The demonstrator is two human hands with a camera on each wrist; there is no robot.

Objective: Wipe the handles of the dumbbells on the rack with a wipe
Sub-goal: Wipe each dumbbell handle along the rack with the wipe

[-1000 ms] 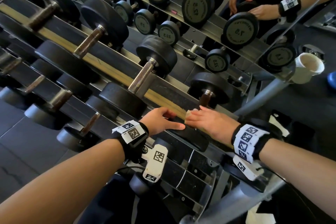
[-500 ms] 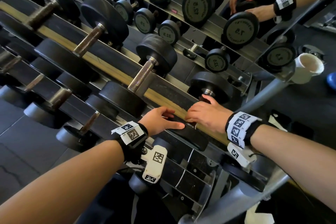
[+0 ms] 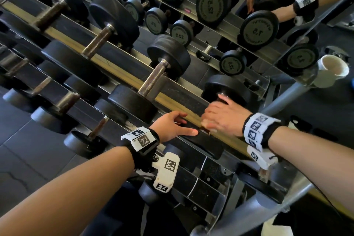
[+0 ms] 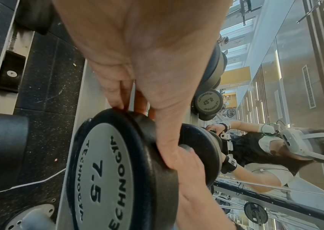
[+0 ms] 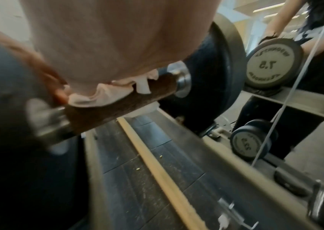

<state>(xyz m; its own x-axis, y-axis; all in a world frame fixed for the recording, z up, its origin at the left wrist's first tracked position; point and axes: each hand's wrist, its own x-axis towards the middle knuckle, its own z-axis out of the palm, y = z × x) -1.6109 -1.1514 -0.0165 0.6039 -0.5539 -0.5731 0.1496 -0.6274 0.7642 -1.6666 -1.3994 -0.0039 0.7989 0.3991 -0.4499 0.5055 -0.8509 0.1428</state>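
Observation:
The rightmost top-tier dumbbell, marked 7.5, lies on the rack with its far head (image 3: 228,90) up and its near head (image 3: 203,143) down. My right hand (image 3: 220,115) is wrapped round its brown knurled handle (image 5: 129,102), pressing a crumpled white wipe (image 5: 106,95) against it; the hand is motion-blurred in the head view. My left hand (image 3: 173,124) rests on the near head (image 4: 106,168), fingers over its top edge and thumb lying straight along the rim. The handle's middle is hidden under my right palm.
More dumbbells (image 3: 153,82) sit to the left on the same tier above a yellow rail (image 3: 118,71), and smaller ones (image 3: 65,101) on the tier below. A mirror (image 3: 258,28) behind the rack reflects dumbbells and my arms. A white tube end (image 3: 333,69) sticks out at right.
My right hand has slid with the wipe from the near end of the handle up toward the far head. My left hand has stayed on the near head.

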